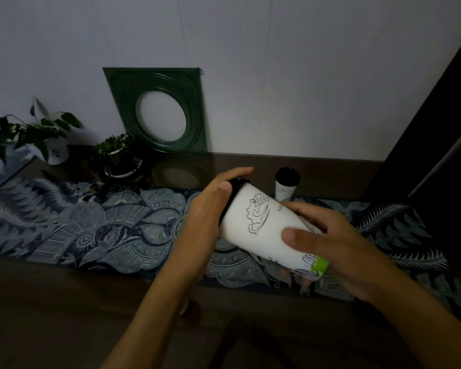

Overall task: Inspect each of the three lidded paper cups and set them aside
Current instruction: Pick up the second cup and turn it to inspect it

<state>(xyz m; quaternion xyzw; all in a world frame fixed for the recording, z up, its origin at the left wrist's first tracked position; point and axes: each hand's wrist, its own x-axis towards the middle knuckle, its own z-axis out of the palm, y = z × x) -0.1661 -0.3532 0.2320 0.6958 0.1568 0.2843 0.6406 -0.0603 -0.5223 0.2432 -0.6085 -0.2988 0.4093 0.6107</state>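
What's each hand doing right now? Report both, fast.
Left hand: closed on the black lid end of the tilted paper cup.
Right hand: closed on the same cup's base end.

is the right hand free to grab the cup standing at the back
Probably not yet: the right hand and the left hand both hold the tilted cup; the path to the back cup looks open.

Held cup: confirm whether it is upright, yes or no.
No: the cup is tipped on its side, its black lid under the left hand and its base in the right hand.
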